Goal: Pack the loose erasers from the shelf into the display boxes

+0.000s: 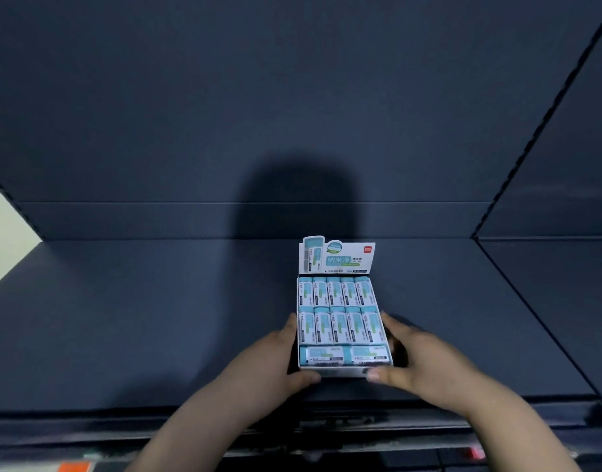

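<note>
Display box [340, 371], lower centre of frame on the dark shelf [156, 318], is full of erasers [337, 327]; left hand [275, 359] and right hand [418, 356] grasp its sides. Forearms [197, 434] are cut off at the bottom edge. Header card [337, 258] print and red logo [366, 249] are too blurred to read.

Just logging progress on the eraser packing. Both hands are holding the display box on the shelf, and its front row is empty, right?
Not quite. The head view shows the front row filled: two erasers lie sideways there, just behind the front wall of the display box. The rest stands: the left hand and the right hand hold the box by its sides on the shelf.
</note>
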Tool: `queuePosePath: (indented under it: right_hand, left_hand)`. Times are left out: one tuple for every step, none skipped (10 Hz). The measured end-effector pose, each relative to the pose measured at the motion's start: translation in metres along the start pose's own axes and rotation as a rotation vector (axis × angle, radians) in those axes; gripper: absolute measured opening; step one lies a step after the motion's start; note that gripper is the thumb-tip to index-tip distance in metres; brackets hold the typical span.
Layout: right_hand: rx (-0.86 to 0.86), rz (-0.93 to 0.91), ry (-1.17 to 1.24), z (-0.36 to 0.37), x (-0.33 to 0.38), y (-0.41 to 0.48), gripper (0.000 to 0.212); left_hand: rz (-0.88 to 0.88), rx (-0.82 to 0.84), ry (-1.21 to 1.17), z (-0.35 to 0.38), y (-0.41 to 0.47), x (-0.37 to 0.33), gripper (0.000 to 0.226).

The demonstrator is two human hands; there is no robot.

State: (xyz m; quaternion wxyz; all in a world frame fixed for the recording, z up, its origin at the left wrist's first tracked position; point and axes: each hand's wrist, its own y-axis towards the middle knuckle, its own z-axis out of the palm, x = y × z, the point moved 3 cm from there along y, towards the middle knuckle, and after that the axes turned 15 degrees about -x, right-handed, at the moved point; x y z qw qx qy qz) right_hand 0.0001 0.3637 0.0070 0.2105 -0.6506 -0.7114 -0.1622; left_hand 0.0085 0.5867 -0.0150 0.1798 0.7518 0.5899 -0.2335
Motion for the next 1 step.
queuePosePath:
  right_hand:
    - [-0.12,-0.105,-0.065,-0.0086,0.0067,-0.0065,0.086]
  left_hand:
    - [0.08,-0.234,0.218,-0.0101,-0.0119,-0.0165,0.077]
